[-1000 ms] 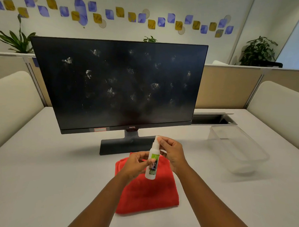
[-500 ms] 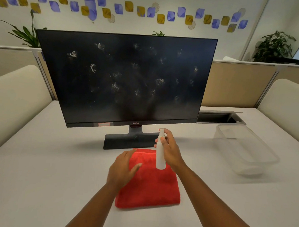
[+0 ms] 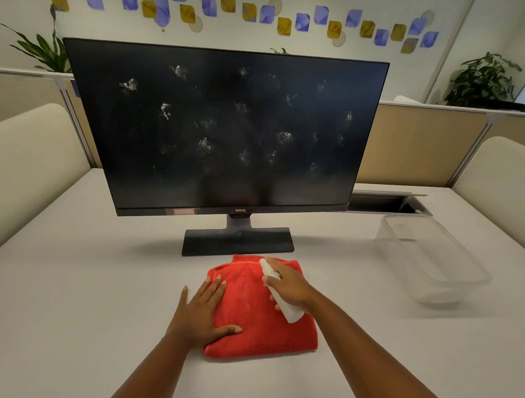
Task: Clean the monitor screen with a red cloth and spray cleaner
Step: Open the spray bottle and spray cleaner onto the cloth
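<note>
A black monitor [image 3: 228,131] stands on the white desk, its dark screen dotted with whitish smudges. In front of its base lies a folded red cloth [image 3: 250,312]. My left hand [image 3: 203,310] rests flat on the cloth's left edge, fingers spread. My right hand [image 3: 290,285] holds a small white spray bottle [image 3: 289,311] tilted over the cloth's right side, its nozzle end pointing up towards the monitor base. Part of the bottle is hidden by my fingers.
A clear plastic container [image 3: 430,260] sits on the desk [image 3: 71,280] to the right. Behind it is an open cable slot [image 3: 384,202]. Cream padded partitions flank both sides, and beige dividers with plants stand behind the monitor.
My left hand let go of the bottle and settled flat on the cloth. My right hand lowered and tilted the bottle over the cloth. The view moved closer to the desk.
</note>
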A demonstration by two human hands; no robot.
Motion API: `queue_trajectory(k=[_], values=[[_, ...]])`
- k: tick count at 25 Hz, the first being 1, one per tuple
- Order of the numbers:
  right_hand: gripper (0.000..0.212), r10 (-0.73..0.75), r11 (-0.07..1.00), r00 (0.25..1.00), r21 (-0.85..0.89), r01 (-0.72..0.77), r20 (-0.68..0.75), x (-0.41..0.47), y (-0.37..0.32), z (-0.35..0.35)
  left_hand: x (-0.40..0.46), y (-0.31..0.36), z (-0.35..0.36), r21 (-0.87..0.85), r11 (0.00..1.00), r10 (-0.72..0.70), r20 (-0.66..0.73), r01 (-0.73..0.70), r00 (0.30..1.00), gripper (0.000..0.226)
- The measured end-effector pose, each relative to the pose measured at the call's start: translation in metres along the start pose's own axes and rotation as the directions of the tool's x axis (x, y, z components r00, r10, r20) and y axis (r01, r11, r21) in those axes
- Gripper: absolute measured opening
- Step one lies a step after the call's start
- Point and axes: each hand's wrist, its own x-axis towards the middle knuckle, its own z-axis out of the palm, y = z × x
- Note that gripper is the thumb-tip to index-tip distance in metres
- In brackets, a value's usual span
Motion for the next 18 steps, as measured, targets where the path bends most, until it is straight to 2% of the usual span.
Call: queue_trajectory(k=[2, 5, 12, 18], values=[[0.051, -0.014, 1.000, 1.000, 0.000, 0.014, -0.006, 0.001, 0.002, 0.002, -0.001, 0.000, 0.003, -0.011, 1.000, -0.004, -0.030, 0.004, 1.000, 0.129], [0.047, -0.029, 0.983, 0.999, -0.180, 0.035, 0.035, 0.004, 0.005, 0.007, -0.003, -0.003, 0.006, -0.006, 1.000, 0.009, -0.067, -0.010, 0.998, 0.122], [0.066, -0.147, 0.885, 0.989, -0.449, 0.120, -0.024, 0.008, 0.002, 0.021, -0.006, -0.005, 0.008, -0.010, 0.999, 0.030, -0.097, -0.031, 0.995, 0.114], [0.062, -0.137, 0.849, 0.989, -0.522, 0.085, -0.061, 0.018, -0.006, 0.036, -0.006, -0.004, 0.007, -0.032, 0.999, 0.037, -0.112, -0.041, 0.993, 0.117]])
